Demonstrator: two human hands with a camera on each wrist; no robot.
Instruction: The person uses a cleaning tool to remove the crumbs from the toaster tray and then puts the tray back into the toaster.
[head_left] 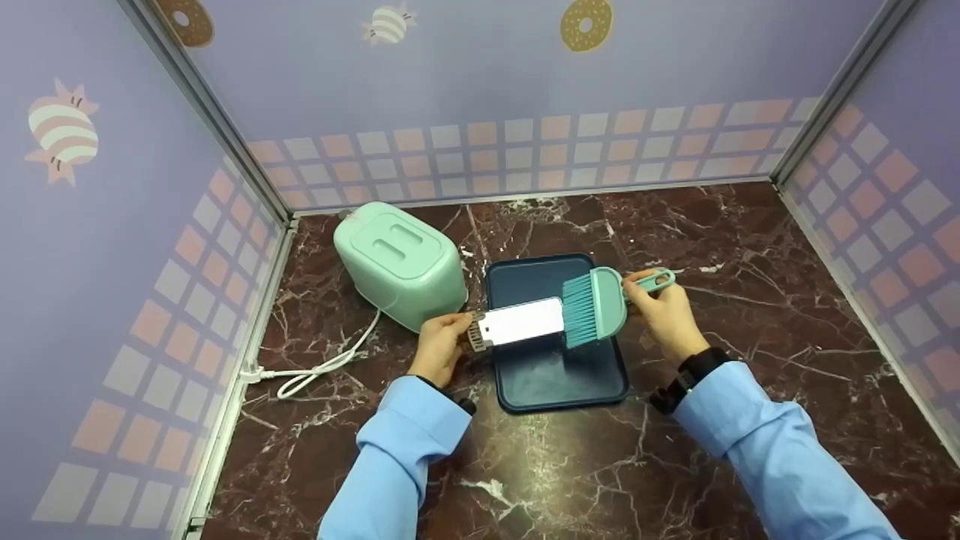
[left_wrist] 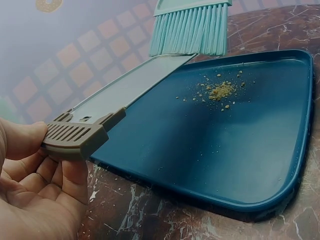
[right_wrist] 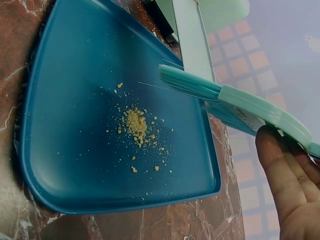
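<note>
My left hand (head_left: 439, 346) pinches the brown slotted handle (left_wrist: 75, 137) of a flat metal crumb tray (head_left: 523, 322), thumb on top and fingers below. The crumb tray is held above a dark blue tray (head_left: 559, 382). In my right hand (head_left: 667, 315) is a mint-green brush (head_left: 609, 304), gripped by its handle. Its bristles (left_wrist: 190, 32) are at the far end of the crumb tray and appear to touch it. A small heap of yellowish crumbs (right_wrist: 136, 125) lies on the blue tray, with loose bits scattered round it.
A mint-green toaster (head_left: 405, 262) stands at the back left, just beyond my left hand. Its white cord (head_left: 322, 367) lies looped beside the left wall. Patterned panels enclose the dark red marbled tabletop (head_left: 712, 465) at the back and both sides.
</note>
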